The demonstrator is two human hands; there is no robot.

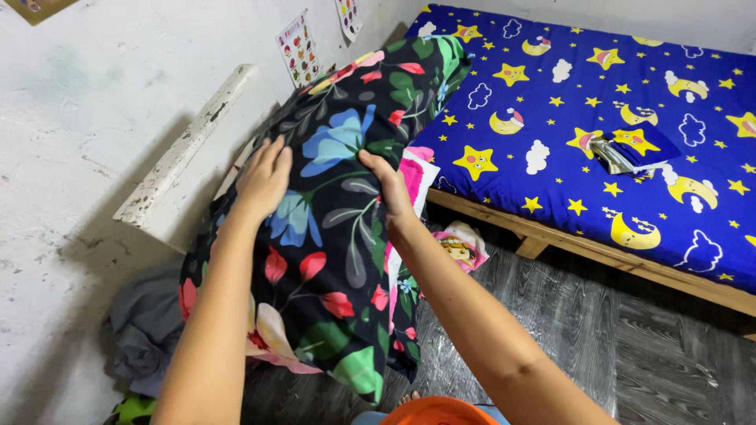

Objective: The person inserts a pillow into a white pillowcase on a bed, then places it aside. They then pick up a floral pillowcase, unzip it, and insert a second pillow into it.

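Black floral pillow (339, 212), big blue, red and green flowers, stands tilted against the white wall ledge (189, 157), its top end leaning onto the near left corner of the bed (598, 118). Left hand (264, 177): fingers spread flat on the pillow's upper left face, pressing, not closed round anything. Right hand (390, 185): fingers curled, pinching the pillowcase fabric near the middle. Pink-and-white pillow (413, 177) sits just behind, mostly hidden. Bed sheet is blue with yellow stars and moons; folded cloth of same print (634, 148) lies mid-bed. Rectangular white picture chart (298, 47) on wall above the ledge, second sheet (348, 16) further right. Grey cloth (146, 327) on floor at left.
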